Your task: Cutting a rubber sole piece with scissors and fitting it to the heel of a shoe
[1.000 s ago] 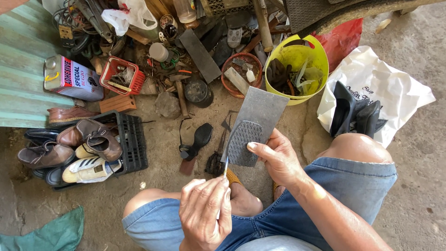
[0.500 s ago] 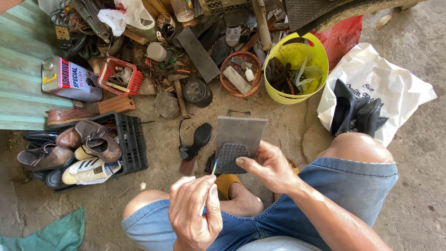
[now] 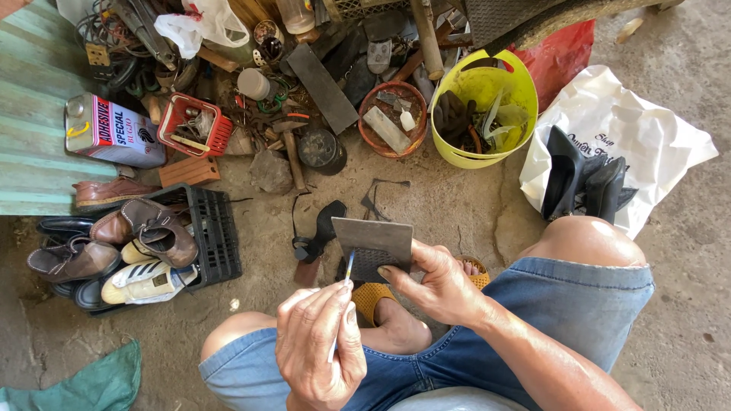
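R hand [image 3: 442, 285] grips flat, prob. rubber sheet [image 3: 375, 245].

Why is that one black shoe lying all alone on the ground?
The black high-heeled shoe lies tipped on its side on the bare concrete, apart from the other shoes heaped on the black crate. Nothing looks spilled. The right hand holds a grey rubber sheet; the left hand holds a thin stick-like tool.

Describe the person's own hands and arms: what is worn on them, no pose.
Both are bare: the left hand and the right hand wear no gloves, rings or watch that I can see. The right forearm has no sleeve. Below them show blue denim shorts with frayed hems.
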